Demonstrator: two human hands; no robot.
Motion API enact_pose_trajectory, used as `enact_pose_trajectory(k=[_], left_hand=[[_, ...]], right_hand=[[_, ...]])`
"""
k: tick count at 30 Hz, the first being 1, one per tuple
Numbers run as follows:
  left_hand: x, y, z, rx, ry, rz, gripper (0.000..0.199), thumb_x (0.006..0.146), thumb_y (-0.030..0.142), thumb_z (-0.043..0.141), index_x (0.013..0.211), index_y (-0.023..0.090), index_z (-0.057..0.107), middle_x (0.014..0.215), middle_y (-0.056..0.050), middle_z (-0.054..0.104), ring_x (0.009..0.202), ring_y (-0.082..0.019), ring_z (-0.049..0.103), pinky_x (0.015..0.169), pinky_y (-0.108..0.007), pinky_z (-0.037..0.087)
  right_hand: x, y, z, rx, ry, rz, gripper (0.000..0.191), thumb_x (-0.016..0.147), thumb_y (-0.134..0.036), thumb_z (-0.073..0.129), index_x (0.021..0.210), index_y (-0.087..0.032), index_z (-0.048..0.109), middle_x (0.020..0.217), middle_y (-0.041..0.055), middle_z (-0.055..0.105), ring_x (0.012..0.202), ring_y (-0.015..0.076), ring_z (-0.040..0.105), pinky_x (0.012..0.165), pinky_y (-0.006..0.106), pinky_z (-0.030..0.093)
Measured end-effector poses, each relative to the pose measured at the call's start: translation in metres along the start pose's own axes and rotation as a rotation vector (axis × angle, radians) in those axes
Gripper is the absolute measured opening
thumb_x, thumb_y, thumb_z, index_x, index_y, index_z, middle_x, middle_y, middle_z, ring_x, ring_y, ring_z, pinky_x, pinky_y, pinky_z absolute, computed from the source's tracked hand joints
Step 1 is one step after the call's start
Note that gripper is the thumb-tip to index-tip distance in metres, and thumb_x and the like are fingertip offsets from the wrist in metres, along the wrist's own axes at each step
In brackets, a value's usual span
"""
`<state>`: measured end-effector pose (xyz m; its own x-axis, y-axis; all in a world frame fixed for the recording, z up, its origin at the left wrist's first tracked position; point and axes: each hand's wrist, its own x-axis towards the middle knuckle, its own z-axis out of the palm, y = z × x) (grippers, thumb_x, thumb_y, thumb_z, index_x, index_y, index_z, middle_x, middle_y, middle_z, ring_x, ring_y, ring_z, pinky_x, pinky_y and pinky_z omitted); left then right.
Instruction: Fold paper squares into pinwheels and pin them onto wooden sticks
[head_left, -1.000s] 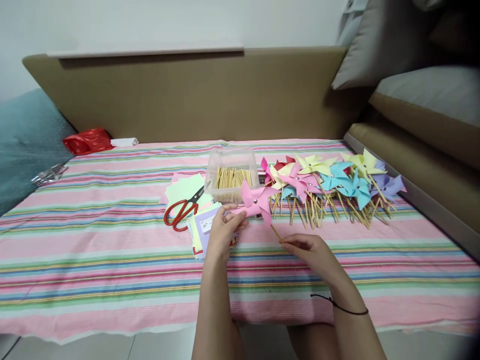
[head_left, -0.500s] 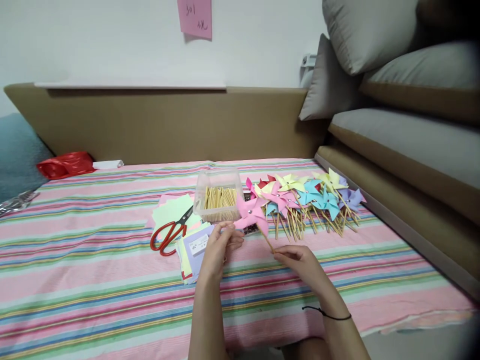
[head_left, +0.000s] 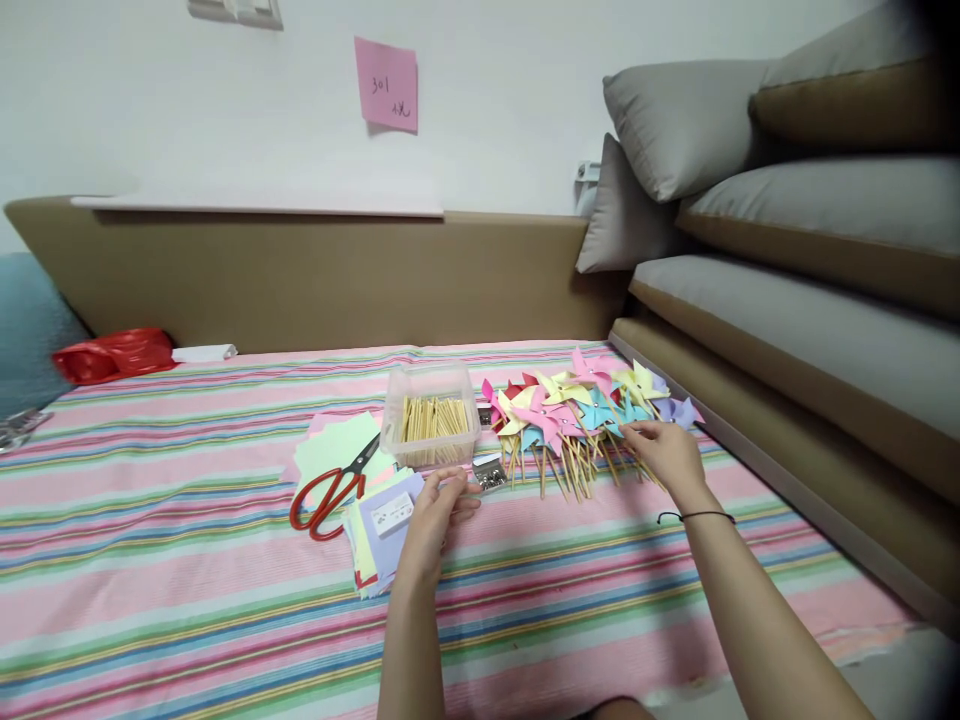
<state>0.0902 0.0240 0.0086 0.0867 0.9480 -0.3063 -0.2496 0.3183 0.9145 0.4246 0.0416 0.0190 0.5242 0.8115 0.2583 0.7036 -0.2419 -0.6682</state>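
My right hand (head_left: 664,455) pinches the stick of a pink pinwheel (head_left: 594,372) over the pile of finished pinwheels (head_left: 551,415), which are pink, yellow, blue, red and purple. My left hand (head_left: 442,505) holds nothing, its fingers apart, beside a small bag of metal fasteners (head_left: 490,474). Behind it, a clear plastic box (head_left: 388,425) holds many thin wooden sticks (head_left: 435,420). Left of my left hand lie stacked paper squares (head_left: 364,545) with a white label (head_left: 392,515) on top. Red-handled scissors (head_left: 330,497) rest on green paper sheets (head_left: 330,450).
A striped cloth (head_left: 247,600) covers the surface. Grey cushions (head_left: 810,300) are stacked along the right side. At the far left lie a red plastic bag (head_left: 116,355) and a white packet (head_left: 204,353). A brown board (head_left: 300,280) stands along the back wall.
My right hand has carried the pink pinwheel right and away from me, over the pile. My left hand has parted from the pinwheel and stayed near the paper. The camera view has tilted up.
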Motion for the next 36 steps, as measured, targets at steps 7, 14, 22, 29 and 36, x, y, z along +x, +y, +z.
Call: enact_pose_trajectory(k=[7,14,22,29,36], left_hand=[[-0.002,0.002,-0.002,-0.008,0.018,0.009,0.041,0.072,0.047,0.071,0.097,0.019,0.058,0.084,-0.005,0.073,0.073,-0.016,0.067,0.077,-0.030,0.050],[-0.001,0.001,-0.004,0.004,0.037,0.049,0.045,0.071,0.051,0.070,0.099,0.018,0.057,0.085,-0.006,0.072,0.074,-0.016,0.067,0.074,-0.028,0.050],[-0.023,-0.028,0.016,0.152,0.140,0.340,0.027,0.074,0.041,0.065,0.089,0.020,0.055,0.060,0.002,0.061,0.062,-0.016,0.061,0.065,-0.027,0.048],[-0.061,-0.026,-0.013,0.502,0.618,0.453,0.015,0.085,0.028,0.050,0.097,0.022,0.056,0.096,-0.007,0.061,0.095,-0.024,0.056,0.092,-0.038,0.041],[-0.044,-0.028,-0.071,0.812,0.697,0.325,0.042,0.070,0.011,0.065,0.111,0.017,0.057,0.113,-0.012,0.058,0.105,-0.028,0.055,0.097,-0.041,0.039]], right_hand=[[-0.005,0.008,0.002,-0.041,-0.048,0.050,0.042,0.075,-0.054,0.058,0.081,-0.018,0.077,0.061,0.0094,0.073,0.061,0.0282,0.068,0.060,0.036,0.043],[-0.056,0.017,-0.032,0.059,0.031,0.103,0.041,0.075,-0.059,0.059,0.078,-0.021,0.073,0.072,0.0103,0.076,0.067,0.0328,0.072,0.064,0.040,0.047],[-0.189,-0.004,0.003,0.503,-0.232,0.064,0.039,0.072,-0.059,0.066,0.086,-0.024,0.072,0.064,0.0048,0.073,0.062,0.0270,0.071,0.059,0.036,0.058],[-0.209,-0.073,0.046,0.738,-0.382,0.020,0.032,0.072,-0.051,0.072,0.082,-0.020,0.072,0.083,0.0107,0.077,0.079,0.0296,0.074,0.074,0.040,0.060],[-0.172,-0.122,0.107,0.603,-0.423,-0.136,0.027,0.074,-0.044,0.068,0.078,-0.018,0.072,0.078,0.0092,0.076,0.074,0.0252,0.071,0.073,0.039,0.057]])
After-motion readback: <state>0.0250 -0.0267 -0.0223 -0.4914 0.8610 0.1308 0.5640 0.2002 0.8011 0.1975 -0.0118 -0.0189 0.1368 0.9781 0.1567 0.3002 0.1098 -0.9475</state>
